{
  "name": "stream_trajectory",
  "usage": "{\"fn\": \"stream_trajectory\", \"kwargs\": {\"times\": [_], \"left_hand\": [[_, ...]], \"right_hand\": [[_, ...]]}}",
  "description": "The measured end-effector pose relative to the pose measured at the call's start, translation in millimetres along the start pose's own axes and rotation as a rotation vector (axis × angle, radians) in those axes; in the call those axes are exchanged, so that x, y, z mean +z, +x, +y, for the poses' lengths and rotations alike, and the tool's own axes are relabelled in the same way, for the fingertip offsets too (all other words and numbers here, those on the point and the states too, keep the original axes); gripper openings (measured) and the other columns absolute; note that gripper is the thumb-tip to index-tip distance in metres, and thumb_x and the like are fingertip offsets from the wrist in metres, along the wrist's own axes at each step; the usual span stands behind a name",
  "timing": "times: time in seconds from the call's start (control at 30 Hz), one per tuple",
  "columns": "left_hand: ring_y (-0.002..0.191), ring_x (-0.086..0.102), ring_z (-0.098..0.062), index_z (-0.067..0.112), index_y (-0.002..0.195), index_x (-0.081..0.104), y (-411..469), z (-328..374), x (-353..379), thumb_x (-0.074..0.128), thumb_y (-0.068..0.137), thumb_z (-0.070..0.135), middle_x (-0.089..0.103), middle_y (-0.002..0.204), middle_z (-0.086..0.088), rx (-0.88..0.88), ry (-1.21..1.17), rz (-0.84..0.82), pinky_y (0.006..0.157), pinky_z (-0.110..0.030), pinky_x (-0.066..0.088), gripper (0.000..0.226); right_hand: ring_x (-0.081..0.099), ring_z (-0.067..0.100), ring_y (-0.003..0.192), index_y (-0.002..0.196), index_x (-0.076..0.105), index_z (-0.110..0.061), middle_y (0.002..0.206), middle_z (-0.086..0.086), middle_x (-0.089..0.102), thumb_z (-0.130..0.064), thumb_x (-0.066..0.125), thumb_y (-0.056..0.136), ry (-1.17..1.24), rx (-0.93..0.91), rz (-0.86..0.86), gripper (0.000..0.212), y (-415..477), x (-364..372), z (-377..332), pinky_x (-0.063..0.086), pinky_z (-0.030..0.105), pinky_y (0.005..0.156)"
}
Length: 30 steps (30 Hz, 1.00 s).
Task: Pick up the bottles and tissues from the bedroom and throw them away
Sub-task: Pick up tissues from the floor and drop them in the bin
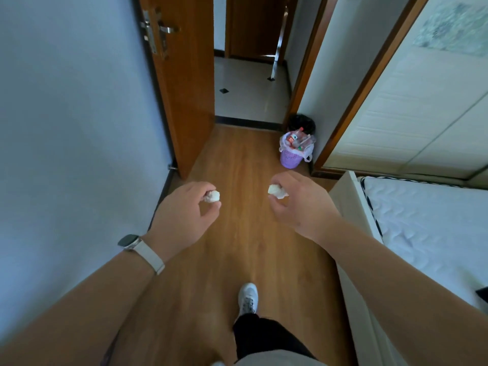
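Observation:
My left hand [184, 211] pinches a crumpled white tissue [212, 196] between thumb and fingers. My right hand [301, 204] grips a second crumpled white tissue [276, 191] the same way. Both hands are held out over the wooden floor, roughly level with each other. Ahead and to the right, a purple waste bin [290, 158] with a white liner stands on the floor by the doorway. Several plastic bottles [299, 140] with red labels fill it to the top.
An open wooden door [184, 88] stands on the left against the blue wall. A black bag [301, 122] sits behind the bin. The bed with a white mattress [427, 220] lies to the right. A wardrobe [412, 101] lines the right wall. My shoe [247, 299] is on the floor below.

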<state>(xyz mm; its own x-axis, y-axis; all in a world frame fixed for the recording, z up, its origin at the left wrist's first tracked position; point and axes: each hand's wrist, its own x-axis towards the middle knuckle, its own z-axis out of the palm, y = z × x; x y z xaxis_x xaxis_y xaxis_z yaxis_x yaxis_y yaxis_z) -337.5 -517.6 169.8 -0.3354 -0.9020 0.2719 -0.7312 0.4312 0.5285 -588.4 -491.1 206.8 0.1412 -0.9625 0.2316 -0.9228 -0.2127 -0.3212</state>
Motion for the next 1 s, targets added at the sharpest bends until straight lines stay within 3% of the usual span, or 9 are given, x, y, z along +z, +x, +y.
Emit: {"fn": "stream_trajectory", "kwargs": {"times": [0.2, 0.4, 0.67, 1.0], "left_hand": [[0.090, 0.055, -0.005, 0.020, 0.112, 0.062, 87.2, -20.0, 11.8, 0.064, 0.089, 0.033, 0.062, 0.100, 0.010, 0.008, 0.032, 0.020, 0.072, -0.016, 0.044, 0.026], [0.088, 0.051, -0.002, 0.023, 0.114, 0.062, 196.4, -27.3, 21.7, 0.062, 0.089, 0.036, 0.057, 0.100, 0.015, 0.005, 0.086, -0.028, 0.070, -0.005, 0.030, 0.028], [0.094, 0.056, -0.005, 0.023, 0.117, 0.061, 310.6, -38.0, 37.5, 0.061, 0.090, 0.038, 0.063, 0.105, 0.011, 0.046, 0.076, -0.037, 0.072, -0.013, 0.042, 0.030], [0.095, 0.056, -0.005, 0.023, 0.117, 0.061, 437.0, -113.3, 49.9, 0.061, 0.090, 0.038, 0.062, 0.103, 0.013, 0.074, 0.035, -0.075, 0.072, -0.011, 0.039, 0.031]], "right_hand": [[0.055, 0.011, 0.081, 0.107, 0.057, -0.026, 0.096, -0.010, 0.058, -0.032, 0.060, 0.087, 0.013, 0.030, 0.033, 0.021, 79.5, 22.0, 41.0, 0.051, 0.033, 0.066], [0.056, 0.011, 0.082, 0.109, 0.056, -0.027, 0.098, -0.013, 0.056, -0.034, 0.060, 0.088, 0.053, 0.071, 0.033, 0.021, 170.1, 17.7, 94.1, 0.054, 0.031, 0.068], [0.056, 0.012, 0.086, 0.115, 0.055, -0.026, 0.106, -0.011, 0.057, -0.033, 0.059, 0.090, 0.043, 0.100, 0.020, 0.026, 271.5, 10.9, 142.7, 0.055, 0.028, 0.068], [0.057, 0.011, 0.089, 0.117, 0.054, -0.029, 0.112, -0.012, 0.057, -0.034, 0.058, 0.091, 0.011, 0.171, -0.033, 0.027, 390.8, 47.5, 165.5, 0.055, 0.024, 0.070]]}}
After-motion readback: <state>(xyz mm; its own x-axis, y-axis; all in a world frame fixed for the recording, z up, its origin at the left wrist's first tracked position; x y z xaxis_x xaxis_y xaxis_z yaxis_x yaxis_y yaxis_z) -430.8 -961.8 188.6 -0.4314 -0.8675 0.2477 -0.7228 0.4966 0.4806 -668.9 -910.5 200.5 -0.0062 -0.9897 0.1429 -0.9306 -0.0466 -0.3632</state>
